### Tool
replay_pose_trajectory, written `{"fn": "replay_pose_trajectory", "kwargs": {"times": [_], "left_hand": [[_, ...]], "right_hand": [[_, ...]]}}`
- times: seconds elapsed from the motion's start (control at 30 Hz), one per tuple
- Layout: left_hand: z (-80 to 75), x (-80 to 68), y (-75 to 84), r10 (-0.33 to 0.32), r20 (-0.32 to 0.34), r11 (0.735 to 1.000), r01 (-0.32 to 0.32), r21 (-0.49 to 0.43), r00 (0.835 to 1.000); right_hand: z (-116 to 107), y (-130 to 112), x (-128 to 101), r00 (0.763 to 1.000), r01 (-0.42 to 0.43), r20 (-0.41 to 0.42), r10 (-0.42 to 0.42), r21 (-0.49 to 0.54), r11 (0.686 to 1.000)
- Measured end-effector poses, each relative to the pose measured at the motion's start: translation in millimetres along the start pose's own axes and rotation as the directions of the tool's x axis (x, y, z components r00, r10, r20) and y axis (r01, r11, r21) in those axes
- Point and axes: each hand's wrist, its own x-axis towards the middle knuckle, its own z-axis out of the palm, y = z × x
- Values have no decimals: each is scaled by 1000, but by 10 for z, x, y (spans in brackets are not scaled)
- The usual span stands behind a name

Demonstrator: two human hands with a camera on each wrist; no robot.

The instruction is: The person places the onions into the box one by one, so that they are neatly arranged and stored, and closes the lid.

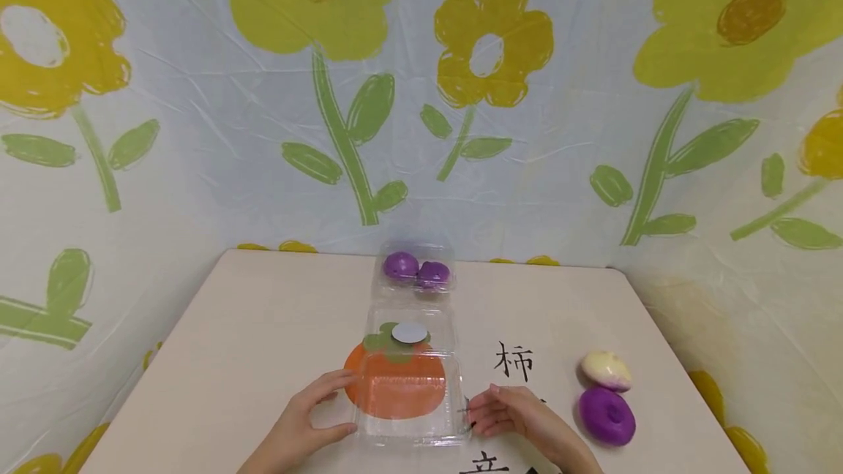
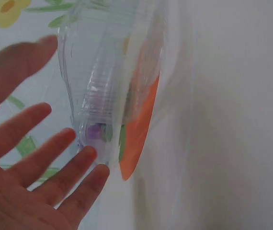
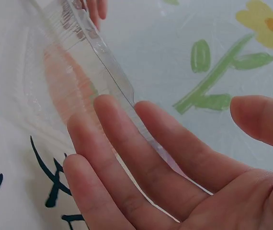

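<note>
A clear plastic clamshell box [image 1: 408, 439] lies opened out on the table between both hands. A white oval [image 1: 410, 333] shows on its far part. At the near part's left side, my left hand [image 1: 299, 419] has its thumb and fingers spread, fingertips close to the plastic. My right hand [image 1: 527, 423] is by the right side, fingers extended, thumb apart. In the right wrist view, the fingertips of this hand [image 3: 175, 163] overlap the box edge; whether they touch cannot be told. Through the left wrist view, the left hand [image 2: 36, 163] grips nothing.
Behind stands another clear box [image 1: 378, 280] with two purple round pieces [image 1: 401, 266]. At the right lie a cream-coloured round piece [image 1: 606, 370] and a purple ring-like piece [image 1: 607, 416]. An orange persimmon print [image 1: 352, 390] marks the table. Flowered cloth [image 1: 560, 189] surrounds it.
</note>
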Motion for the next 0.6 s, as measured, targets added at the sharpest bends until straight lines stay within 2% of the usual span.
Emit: {"fn": "replay_pose_trajectory", "kwargs": {"times": [0.1,0.2,0.27,0.33,0.37,0.43,0.53,0.6], "left_hand": [[-41,18,-1,105,24,988,-107,115,994],[-60,35,-5,161,66,975,-169,148,985],[-64,48,-7,181,82,966,-193,174,980],[-59,65,-4,204,90,954,-218,208,975],[-57,74,-2,214,96,947,-230,224,972],[-43,94,12,220,107,941,-240,239,970],[-19,118,37,209,112,945,-230,234,972],[0,122,50,182,114,953,-203,224,977]], "right_hand": [[7,-72,-41,997,30,-74,-37,-98,995],[17,-156,-134,983,58,-160,-95,-222,973],[20,-212,-208,962,69,-232,-146,-312,948],[16,-252,-293,928,88,-298,-225,-409,908],[11,-263,-337,901,96,-338,-271,-453,886],[-10,-269,-419,831,126,-402,-385,-538,834],[-72,-258,-534,704,144,-442,-556,-678,721],[-129,-244,-612,624,122,-449,-640,-752,647]]}}
